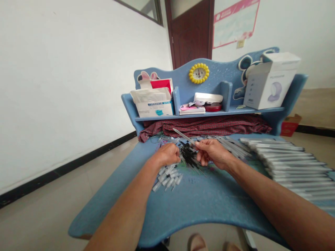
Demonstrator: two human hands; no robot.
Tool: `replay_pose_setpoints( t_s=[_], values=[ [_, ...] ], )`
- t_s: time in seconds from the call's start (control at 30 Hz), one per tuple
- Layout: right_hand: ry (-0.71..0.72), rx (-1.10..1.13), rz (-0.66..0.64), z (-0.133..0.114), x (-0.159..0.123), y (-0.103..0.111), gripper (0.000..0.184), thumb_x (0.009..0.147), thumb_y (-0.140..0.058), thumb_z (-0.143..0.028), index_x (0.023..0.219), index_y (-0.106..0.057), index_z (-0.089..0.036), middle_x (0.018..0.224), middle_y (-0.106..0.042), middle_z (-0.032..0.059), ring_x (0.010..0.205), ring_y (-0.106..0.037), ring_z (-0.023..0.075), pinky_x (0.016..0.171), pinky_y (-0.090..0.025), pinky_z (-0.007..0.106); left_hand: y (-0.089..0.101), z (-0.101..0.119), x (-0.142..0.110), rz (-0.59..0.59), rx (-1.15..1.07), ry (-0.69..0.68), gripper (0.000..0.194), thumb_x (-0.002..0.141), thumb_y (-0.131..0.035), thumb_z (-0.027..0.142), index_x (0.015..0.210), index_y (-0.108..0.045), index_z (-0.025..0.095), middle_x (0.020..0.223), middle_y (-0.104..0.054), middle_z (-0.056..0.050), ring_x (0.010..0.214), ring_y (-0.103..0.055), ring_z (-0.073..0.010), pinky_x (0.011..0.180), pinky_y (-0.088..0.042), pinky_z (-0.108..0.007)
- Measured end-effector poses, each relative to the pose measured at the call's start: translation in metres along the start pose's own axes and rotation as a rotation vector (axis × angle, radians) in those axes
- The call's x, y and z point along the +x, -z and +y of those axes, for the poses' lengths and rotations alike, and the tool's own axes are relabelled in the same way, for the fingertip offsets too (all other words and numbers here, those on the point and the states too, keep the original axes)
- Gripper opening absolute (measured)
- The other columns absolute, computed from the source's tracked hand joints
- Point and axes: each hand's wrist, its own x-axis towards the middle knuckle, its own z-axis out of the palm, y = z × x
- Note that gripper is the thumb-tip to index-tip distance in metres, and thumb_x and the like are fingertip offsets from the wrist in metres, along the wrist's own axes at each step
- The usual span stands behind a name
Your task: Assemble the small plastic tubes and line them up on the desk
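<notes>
My right hand [212,152] pinches a slim translucent pen barrel [182,135] between thumb and finger, its free end tilted up and to the left. Below and between both hands lies a heap of thin black pen parts [188,155]. My left hand [168,154] is closed beside this heap; what its fingers hold, if anything, is hidden. Just under that hand, clear pen caps [169,177] are scattered in a loose pile. More translucent barrels [234,147] lie behind my right hand.
A large stack of pens [295,167] covers the right side of the blue desk [206,200]. Along the back runs a folded plaid cloth [204,126]. The shelf above bears a mask box [155,108], a red round case [213,107] and a white carton [270,82].
</notes>
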Motion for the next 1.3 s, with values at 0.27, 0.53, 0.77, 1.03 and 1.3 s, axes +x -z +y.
replay_pose_setpoints(
  t_s=[0.27, 0.53, 0.77, 1.03, 1.3],
  values=[
    [0.010, -0.038, 0.000, 0.000, -0.001, -0.003, 0.026, 0.080, -0.056, -0.039, 0.069, -0.050, -0.017, 0.047, -0.061, -0.0002, 0.030, -0.051, 0.0092, 0.028, -0.033, 0.016, -0.010, 0.007, 0.001, 0.035, 0.072, 0.012, 0.015, 0.051, -0.057, 0.006, 0.042, -0.058, 0.018, 0.038, -0.043, 0.003, 0.041, -0.035, -0.0094, 0.044, -0.020, -0.022],
    [0.033, -0.033, 0.014, -0.001, -0.001, 0.003, 0.029, 0.074, -0.061, -0.042, 0.066, -0.049, -0.017, 0.047, -0.062, 0.0000, 0.031, -0.051, 0.0093, 0.030, -0.035, 0.017, 0.016, -0.008, -0.004, 0.020, -0.429, 0.087, 0.006, 0.065, -0.056, 0.021, 0.063, -0.060, 0.017, 0.052, -0.059, 0.002, 0.041, -0.051, -0.0096, 0.040, -0.030, -0.018],
    [0.061, -0.035, -0.024, -0.001, -0.002, 0.009, 0.031, 0.071, -0.063, -0.043, 0.064, -0.049, -0.017, 0.050, -0.063, -0.0001, 0.031, -0.051, 0.0091, 0.031, -0.035, 0.018, 0.032, -0.021, -0.009, 0.200, -0.891, 0.178, 0.017, 0.062, -0.067, 0.022, 0.076, -0.061, 0.013, 0.060, -0.061, -0.003, 0.041, -0.049, -0.0074, 0.036, -0.032, -0.016],
    [0.074, -0.059, -0.052, -0.001, -0.005, 0.006, 0.031, 0.071, -0.063, -0.042, 0.061, -0.049, -0.016, 0.050, -0.063, 0.0006, 0.031, -0.051, 0.0087, 0.031, -0.035, 0.018, 0.034, -0.021, -0.009, 0.309, -1.099, 0.198, 0.017, 0.057, -0.071, 0.017, 0.070, -0.062, 0.009, 0.049, -0.049, 0.002, 0.039, -0.038, -0.0029, 0.034, -0.020, -0.013],
    [0.066, -0.087, -0.071, -0.001, -0.005, 0.004, 0.032, 0.071, -0.062, -0.041, 0.059, -0.049, -0.016, 0.049, -0.063, 0.0003, 0.031, -0.050, 0.0078, 0.031, -0.034, 0.017, 0.032, -0.023, -0.007, 0.327, -1.090, 0.181, 0.015, 0.055, -0.071, 0.016, 0.066, -0.064, 0.008, 0.048, -0.048, 0.001, 0.038, -0.037, -0.0025, 0.034, -0.017, -0.014]
  ],
)
